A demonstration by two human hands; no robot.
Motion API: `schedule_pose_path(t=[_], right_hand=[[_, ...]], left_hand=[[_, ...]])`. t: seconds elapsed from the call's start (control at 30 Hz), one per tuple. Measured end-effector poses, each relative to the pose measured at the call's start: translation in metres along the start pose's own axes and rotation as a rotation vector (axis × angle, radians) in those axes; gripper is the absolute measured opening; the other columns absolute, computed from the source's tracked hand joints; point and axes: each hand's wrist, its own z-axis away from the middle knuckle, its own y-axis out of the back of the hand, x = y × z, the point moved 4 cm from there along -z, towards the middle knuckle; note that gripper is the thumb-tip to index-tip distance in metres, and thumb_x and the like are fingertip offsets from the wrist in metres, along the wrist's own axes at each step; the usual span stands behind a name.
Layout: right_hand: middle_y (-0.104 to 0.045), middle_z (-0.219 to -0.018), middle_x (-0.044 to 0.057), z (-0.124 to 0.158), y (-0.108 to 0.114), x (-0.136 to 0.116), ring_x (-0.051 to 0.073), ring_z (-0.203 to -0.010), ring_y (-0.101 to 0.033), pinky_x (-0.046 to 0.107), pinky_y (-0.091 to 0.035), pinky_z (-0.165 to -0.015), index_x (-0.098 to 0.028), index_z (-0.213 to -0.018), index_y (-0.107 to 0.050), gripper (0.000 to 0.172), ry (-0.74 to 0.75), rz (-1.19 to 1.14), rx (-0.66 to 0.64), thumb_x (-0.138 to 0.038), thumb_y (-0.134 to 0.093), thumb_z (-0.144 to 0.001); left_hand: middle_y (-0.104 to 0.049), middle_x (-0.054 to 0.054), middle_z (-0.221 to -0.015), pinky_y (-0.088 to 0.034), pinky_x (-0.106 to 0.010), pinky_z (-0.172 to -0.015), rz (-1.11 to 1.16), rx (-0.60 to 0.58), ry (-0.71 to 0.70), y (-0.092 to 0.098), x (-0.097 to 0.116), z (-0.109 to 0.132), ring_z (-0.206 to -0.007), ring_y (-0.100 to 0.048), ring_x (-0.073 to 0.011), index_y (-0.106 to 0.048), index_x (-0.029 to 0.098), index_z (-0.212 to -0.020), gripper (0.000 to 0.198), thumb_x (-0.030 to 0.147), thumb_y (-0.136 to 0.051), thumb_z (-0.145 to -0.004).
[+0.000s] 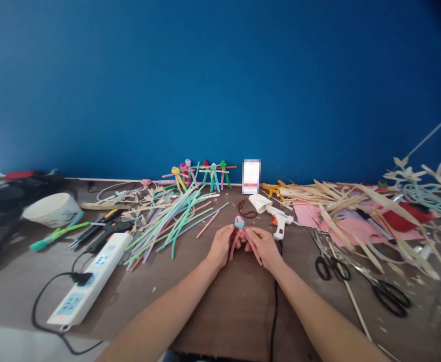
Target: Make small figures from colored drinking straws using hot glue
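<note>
Both my hands meet at the middle of the brown table. My left hand (220, 245) and my right hand (262, 245) pinch a small pipe-cleaner figure (239, 223) between them. It has a round pink and light blue head and pink strands hanging down past my fingers. Both hands are closed on it, thumbs near the head. A heap of loose pastel pipe cleaners (175, 221) lies just left of my hands.
A white glue gun (279, 220) lies right of my hands, its black cord running toward me. Black scissors (331, 266) and a second pair (389, 295) lie right. A white power strip (92, 279), bowl (52, 208), finished figures (205, 173) and straw strips (356, 201) surround.
</note>
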Motion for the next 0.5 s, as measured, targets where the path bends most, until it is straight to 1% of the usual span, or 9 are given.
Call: schedule_pose_path(t=[0.13, 0.23, 0.3, 0.4, 0.47, 0.5], right_hand=[[-0.053, -0.050, -0.003, -0.0006, -0.0010, 0.0009, 0.006, -0.037, -0.044, 0.018, -0.033, -0.037, -0.014, -0.072, -0.061, 0.023, 0.040, 0.035, -0.001, -0.036, -0.061, -0.065], [-0.048, -0.045, -0.006, -0.0003, -0.0003, 0.0013, 0.006, -0.034, -0.039, 0.018, -0.030, -0.036, -0.014, -0.067, -0.060, 0.022, 0.046, 0.045, 0.017, -0.036, -0.060, -0.066], [-0.045, -0.043, -0.006, -0.0002, -0.0002, 0.0017, 0.006, -0.034, -0.038, 0.018, -0.028, -0.036, -0.014, -0.065, -0.059, 0.023, 0.045, 0.047, 0.012, -0.037, -0.058, -0.068], [-0.047, -0.045, -0.005, 0.0001, 0.0000, 0.0025, 0.006, -0.034, -0.039, 0.018, -0.028, -0.036, -0.014, -0.060, -0.057, 0.026, 0.049, 0.048, 0.017, -0.038, -0.056, -0.070], [-0.047, -0.045, -0.005, 0.0008, -0.0005, 0.0023, 0.006, -0.034, -0.039, 0.018, -0.027, -0.035, -0.014, -0.056, -0.055, 0.028, 0.052, 0.047, 0.028, -0.038, -0.055, -0.071], [-0.046, -0.044, -0.005, 0.0013, -0.0011, 0.0018, 0.005, -0.033, -0.039, 0.018, -0.026, -0.035, -0.014, -0.055, -0.054, 0.029, 0.053, 0.046, 0.033, -0.039, -0.054, -0.071]], left_hand=[[-0.045, 0.003, -0.044, -0.028, -0.018, -0.038, -0.103, -0.021, -0.035, -0.0034, 0.0001, 0.0033, -0.037, -0.038, -0.0063, -0.049, 0.014, -0.055, 0.039, 0.048, -0.044, -0.074], [-0.040, 0.004, -0.043, -0.024, -0.018, -0.037, -0.162, -0.034, -0.076, -0.0043, 0.0008, 0.0047, -0.037, -0.033, -0.0052, -0.046, 0.014, -0.049, 0.042, 0.047, -0.043, -0.075], [-0.037, 0.005, -0.044, -0.023, -0.019, -0.038, -0.186, -0.033, -0.101, -0.0038, 0.0014, 0.0045, -0.038, -0.031, -0.0051, -0.046, 0.014, -0.050, 0.041, 0.046, -0.043, -0.076], [-0.037, 0.004, -0.048, -0.022, -0.019, -0.039, -0.216, -0.039, -0.125, -0.0036, 0.0017, 0.0040, -0.041, -0.030, -0.0051, -0.048, 0.013, -0.052, 0.040, 0.044, -0.044, -0.076], [-0.039, 0.004, -0.051, -0.023, -0.019, -0.040, -0.234, -0.049, -0.133, -0.0044, 0.0014, 0.0047, -0.041, -0.029, -0.0053, -0.054, 0.012, -0.059, 0.039, 0.044, -0.043, -0.077], [-0.040, 0.004, -0.051, -0.023, -0.020, -0.040, -0.248, -0.052, -0.138, -0.0050, 0.0014, 0.0055, -0.041, -0.029, -0.0056, -0.057, 0.011, -0.065, 0.039, 0.044, -0.042, -0.078]])
